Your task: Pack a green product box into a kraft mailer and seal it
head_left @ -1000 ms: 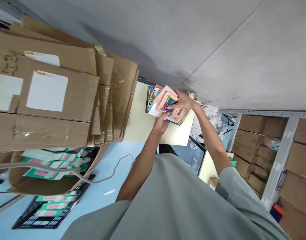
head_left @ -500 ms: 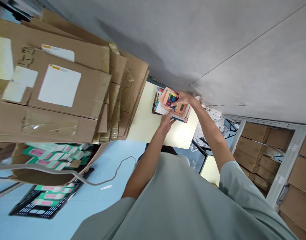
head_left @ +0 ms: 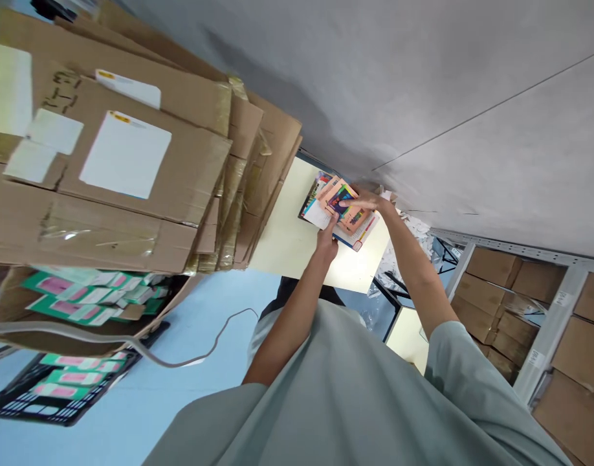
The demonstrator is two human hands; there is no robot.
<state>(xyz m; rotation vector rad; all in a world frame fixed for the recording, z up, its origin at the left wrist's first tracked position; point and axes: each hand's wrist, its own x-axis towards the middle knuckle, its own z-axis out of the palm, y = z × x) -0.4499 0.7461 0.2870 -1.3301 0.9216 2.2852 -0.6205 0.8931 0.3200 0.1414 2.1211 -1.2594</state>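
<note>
Both hands' grip clamped on colourful packets point(head_left: 343, 206): left hand point(head_left: 327, 243); right hand point(head_left: 369, 204).

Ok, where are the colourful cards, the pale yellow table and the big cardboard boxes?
colourful cards point(head_left: 346, 208), head view, on the peach top card.
pale yellow table point(head_left: 287, 243), head view, on its bare top.
big cardboard boxes point(head_left: 180, 175), head view, on the front box's brown side.
</note>
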